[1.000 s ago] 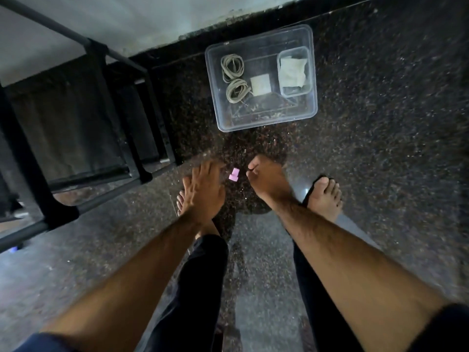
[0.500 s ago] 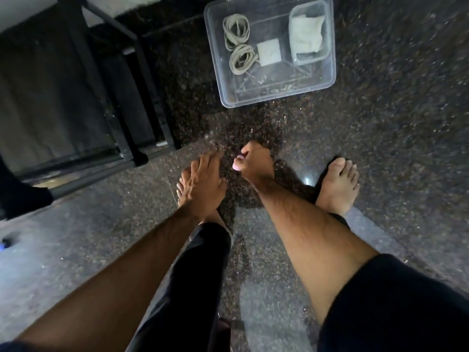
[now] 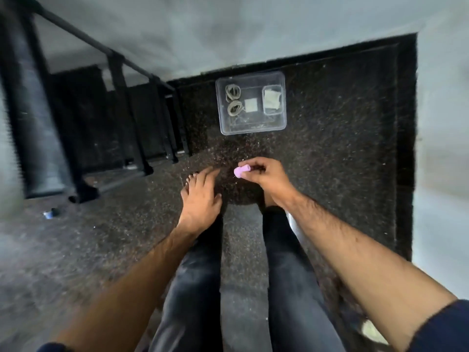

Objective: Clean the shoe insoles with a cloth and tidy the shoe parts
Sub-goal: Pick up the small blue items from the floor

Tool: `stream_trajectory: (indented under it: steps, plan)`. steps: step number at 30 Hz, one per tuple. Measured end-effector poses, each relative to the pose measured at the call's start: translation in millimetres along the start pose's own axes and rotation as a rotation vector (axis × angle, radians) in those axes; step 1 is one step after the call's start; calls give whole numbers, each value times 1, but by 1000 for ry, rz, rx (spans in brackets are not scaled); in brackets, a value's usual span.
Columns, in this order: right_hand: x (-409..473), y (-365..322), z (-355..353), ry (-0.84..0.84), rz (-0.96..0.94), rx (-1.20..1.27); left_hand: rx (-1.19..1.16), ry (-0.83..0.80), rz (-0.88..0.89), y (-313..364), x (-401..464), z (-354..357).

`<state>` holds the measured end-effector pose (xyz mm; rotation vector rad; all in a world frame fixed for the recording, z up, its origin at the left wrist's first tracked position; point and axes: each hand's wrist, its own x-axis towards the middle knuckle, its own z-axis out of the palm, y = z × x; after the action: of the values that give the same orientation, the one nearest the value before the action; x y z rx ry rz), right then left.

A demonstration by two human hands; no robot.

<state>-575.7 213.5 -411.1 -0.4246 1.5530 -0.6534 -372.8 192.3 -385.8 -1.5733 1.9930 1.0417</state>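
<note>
Small pink object pinched in the right hand (image 3: 266,177) above the dark speckled floor (image 3: 342,148).

Right grip closed on the pink piece (image 3: 242,172) between thumb and fingertips, held clear of the floor, likely for carrying to the clear plastic bin (image 3: 251,129) lying ahead near the wall. Left hand (image 3: 200,201) released, fingers spread, holding nothing, hovering low over a bare foot. Inside the bin: two coiled shoelaces (image 3: 233,99) at the left, a pale square pad (image 3: 250,105) in the middle, a folded cloth (image 3: 272,99) in a smaller inner tub. No insoles in view. Black metal frame (image 3: 142,118) at left.
</note>
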Motion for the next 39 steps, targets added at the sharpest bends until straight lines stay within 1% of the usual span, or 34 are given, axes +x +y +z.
stream_trajectory:
  steps: [4, 7, 12, 16, 20, 23, 26, 30, 33, 36, 39]
  plan:
    - [-65, -81, -12, -47, -84, -117, 42, 80, 32, 35, -67, -57]
    - [-120, -141, -14, -102, -178, -254, 17, 136, 25, 60, -121, -100]
    - [-200, -226, -2, -303, -392, -513, -38, 283, 15, 83, -209, -158]
    - [-235, -269, 31, -445, -477, -653, -100, 392, -80, 69, -269, -183]
    - [-261, -295, 87, -531, -565, -737, -224, 502, -232, 35, -320, -191]
    - [-277, -305, 142, -608, -605, -803, -319, 567, -313, 0, -353, -193]
    - [-287, -304, 204, -703, -681, -894, -419, 636, -387, -44, -386, -191]
    - [-307, -292, 294, -782, -774, -984, -516, 757, -484, -113, -430, -190]
    - [-321, -283, 358, -811, -810, -1036, -562, 776, -527, -165, -462, -190]
    - [-333, -272, 416, -818, -832, -1035, -571, 782, -542, -217, -487, -190]
    - [-342, -265, 467, -831, -818, -1029, -587, 794, -540, -265, -500, -194]
